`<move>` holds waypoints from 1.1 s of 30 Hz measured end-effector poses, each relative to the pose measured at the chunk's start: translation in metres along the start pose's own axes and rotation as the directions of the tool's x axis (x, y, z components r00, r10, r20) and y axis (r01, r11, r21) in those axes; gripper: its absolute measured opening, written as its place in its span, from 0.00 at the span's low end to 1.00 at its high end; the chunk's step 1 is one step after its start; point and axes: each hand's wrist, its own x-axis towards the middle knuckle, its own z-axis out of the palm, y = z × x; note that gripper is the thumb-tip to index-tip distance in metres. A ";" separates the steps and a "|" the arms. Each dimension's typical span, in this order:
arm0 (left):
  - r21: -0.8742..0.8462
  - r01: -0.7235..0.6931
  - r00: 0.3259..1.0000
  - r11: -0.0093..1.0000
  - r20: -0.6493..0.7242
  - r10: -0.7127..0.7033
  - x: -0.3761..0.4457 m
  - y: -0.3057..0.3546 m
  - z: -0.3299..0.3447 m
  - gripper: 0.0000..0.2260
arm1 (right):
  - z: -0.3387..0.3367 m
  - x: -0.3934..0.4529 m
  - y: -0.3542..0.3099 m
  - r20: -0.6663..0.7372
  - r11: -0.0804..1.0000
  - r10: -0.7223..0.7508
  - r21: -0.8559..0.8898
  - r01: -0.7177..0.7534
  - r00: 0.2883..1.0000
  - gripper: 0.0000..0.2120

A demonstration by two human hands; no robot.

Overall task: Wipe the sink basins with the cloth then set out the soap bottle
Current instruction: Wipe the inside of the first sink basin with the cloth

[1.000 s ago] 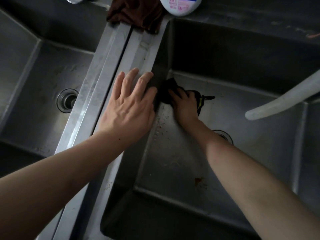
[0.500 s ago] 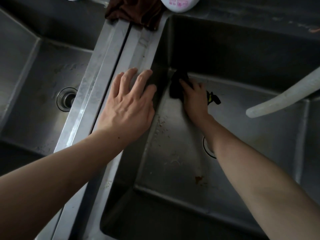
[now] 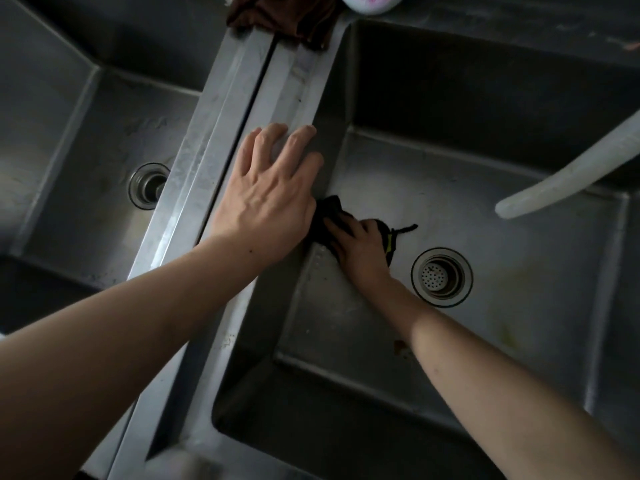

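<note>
Two steel basins sit side by side: the left basin (image 3: 104,140) and the right basin (image 3: 519,271). My right hand (image 3: 360,247) presses a black cloth (image 3: 327,216) with a yellow-green tag flat on the right basin's floor, against its left wall. My left hand (image 3: 266,192) lies flat with fingers spread on the steel divider (image 3: 242,98) between the basins and holds nothing. A white soap bottle (image 3: 372,1) with a pink label shows only its bottom edge at the top of the frame.
A brown rag (image 3: 280,15) lies on the far end of the divider. A white hose (image 3: 568,171) reaches into the right basin from the right. The right drain strainer (image 3: 441,277) is just right of my right hand; the left drain (image 3: 149,185) is in the other basin.
My right hand slid the cloth from the far left corner of the right basin back toward me along the left wall. The drain is uncovered again. My left hand stayed on the divider.
</note>
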 end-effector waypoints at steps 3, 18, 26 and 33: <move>0.001 0.006 1.000 1.000 0.005 -0.006 -0.001 0.001 0.000 0.17 | 0.003 -0.042 -0.013 0.037 0.994 -0.097 0.046 0.096 0.995 0.17; -0.029 0.020 1.000 0.999 -0.019 -0.021 -0.001 0.001 0.002 0.17 | -0.025 0.022 0.029 -0.007 0.994 0.112 -0.017 -0.112 0.994 0.18; -0.021 0.005 0.999 1.000 -0.037 -0.006 -0.002 0.001 -0.001 0.17 | 0.005 -0.035 -0.014 0.107 0.996 -0.059 0.070 0.052 0.992 0.15; 0.002 -0.022 0.999 1.000 -0.025 0.022 -0.008 0.001 -0.003 0.19 | -0.014 -0.086 -0.044 0.230 0.977 -0.193 0.137 0.165 0.954 0.17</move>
